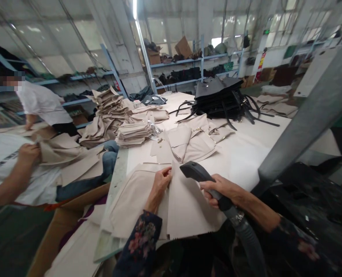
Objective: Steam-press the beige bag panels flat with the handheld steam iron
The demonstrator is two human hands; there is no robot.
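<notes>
My left hand (pixel 161 184) rests on a beige fabric piece (pixel 136 200) at the near edge of the work table (pixel 243 157), fingers curled over the edge of a second beige panel (pixel 188 211) that overlaps it. My right hand (pixel 221 190) is closed round the handle of a black hose-fed tool (pixel 201 177), whose flat head hovers just above the second panel. A grey hose (pixel 248 238) runs from the tool toward me.
Stacks of beige pieces (pixel 133 132) and folded beige bag parts (pixel 191 142) lie further back, with a pile of black bags (pixel 219 102) behind. Two other people in white shirts (pixel 12 169) handle beige fabric at left. A grey metal post (pixel 306 115) slants at right. Shelves line the back.
</notes>
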